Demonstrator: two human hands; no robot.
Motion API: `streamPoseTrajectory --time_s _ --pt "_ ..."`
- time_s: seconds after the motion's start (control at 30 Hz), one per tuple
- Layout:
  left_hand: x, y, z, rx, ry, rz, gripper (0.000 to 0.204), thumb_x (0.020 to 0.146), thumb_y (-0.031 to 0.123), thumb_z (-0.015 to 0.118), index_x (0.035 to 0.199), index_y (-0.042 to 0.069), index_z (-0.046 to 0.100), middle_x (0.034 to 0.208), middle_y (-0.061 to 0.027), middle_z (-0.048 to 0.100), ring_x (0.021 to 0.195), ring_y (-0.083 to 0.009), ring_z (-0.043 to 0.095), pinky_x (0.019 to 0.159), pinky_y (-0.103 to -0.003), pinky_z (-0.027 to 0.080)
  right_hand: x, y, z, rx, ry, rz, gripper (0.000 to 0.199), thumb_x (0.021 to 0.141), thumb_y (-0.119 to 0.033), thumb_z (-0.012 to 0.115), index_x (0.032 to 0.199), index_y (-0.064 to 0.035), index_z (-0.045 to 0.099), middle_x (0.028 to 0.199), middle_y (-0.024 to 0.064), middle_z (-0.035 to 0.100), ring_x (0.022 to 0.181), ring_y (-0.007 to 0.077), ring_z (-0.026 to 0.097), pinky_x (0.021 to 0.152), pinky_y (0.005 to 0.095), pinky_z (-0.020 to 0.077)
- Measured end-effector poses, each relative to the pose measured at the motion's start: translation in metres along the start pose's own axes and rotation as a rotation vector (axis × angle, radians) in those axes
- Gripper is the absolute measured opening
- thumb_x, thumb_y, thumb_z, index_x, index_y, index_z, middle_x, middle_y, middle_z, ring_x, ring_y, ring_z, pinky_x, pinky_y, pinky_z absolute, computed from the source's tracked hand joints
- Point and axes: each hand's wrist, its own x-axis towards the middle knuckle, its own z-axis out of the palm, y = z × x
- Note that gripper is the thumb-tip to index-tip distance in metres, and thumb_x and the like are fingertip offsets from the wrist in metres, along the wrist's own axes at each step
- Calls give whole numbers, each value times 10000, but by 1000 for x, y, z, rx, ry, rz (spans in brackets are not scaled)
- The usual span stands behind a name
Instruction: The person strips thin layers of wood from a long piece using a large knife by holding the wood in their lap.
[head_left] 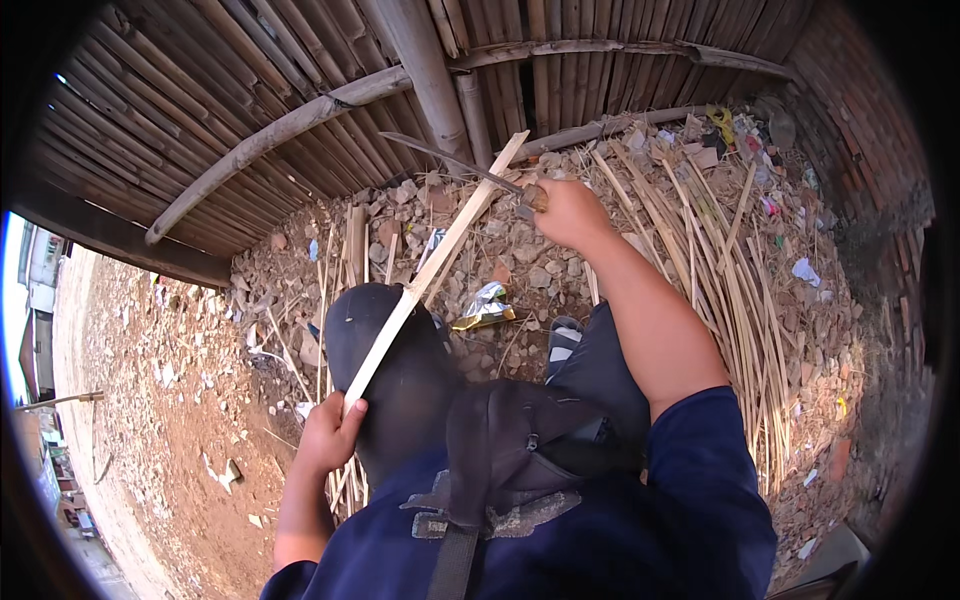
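Left hand (328, 432) fist-gripped round the lower end of a long pale split bamboo strip (432, 268), which slants up to the right across the knee. Right hand (568, 212) clenched on the wooden handle of a dark curved-blade knife (455, 162), blade lying against the strip's upper part. Heap of loose cut bamboo slivers (730, 260) on the rubble ground (180, 400) to the right. Slatted bamboo wall (230, 90) behind. Crumpled foil wrapper (485, 305) near the foot.

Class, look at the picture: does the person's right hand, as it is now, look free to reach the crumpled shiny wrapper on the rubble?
Probably not at once: the right hand is closed on a long curved knife laid against the pale bamboo strip. The path down to the crumpled shiny wrapper itself looks open.
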Motion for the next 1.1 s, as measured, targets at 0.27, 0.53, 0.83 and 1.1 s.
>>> streamPoseTrajectory --time_s 0.27,0.53,0.83,1.1 --pt "-5 -12 4 -140 -67 75 484 1013 413 580 773 -1 509 598 -118 497 568 -206 452 545 -387 397 -32 -13 -10 -206 44 -347 362 750 -146 684 1112 -139 691 993 182 711 948 388 677 806 493 541" --pt "2 -7 -3 -118 -81 34 493 1013 439 574 802 -4 537 616 -83 505 617 -158 464 569 -355 405 19 38 -6 209 305 32 399 772 -190 679 1166 -127 699 980 206 717 950 380 683 843 468 538" --pt "10 -26 -2 -273 -164 94 487 1040 428 530 788 12 516 640 -51 495 636 -144 443 578 -333 396 -17 4 -17 72 340 -372 386 722 -168 730 1098 -100 677 871 174 680 865 393 668 751 491 531" --pt "-1 -11 9 -47 17 106 452 1000 396 598 807 -6 529 590 -173 538 534 -307 538 541 -413 427 -34 -32 -11 -127 -61 -455 301 705 -154 702 997 -97 660 850 154 690 877 379 675 753 498 535"
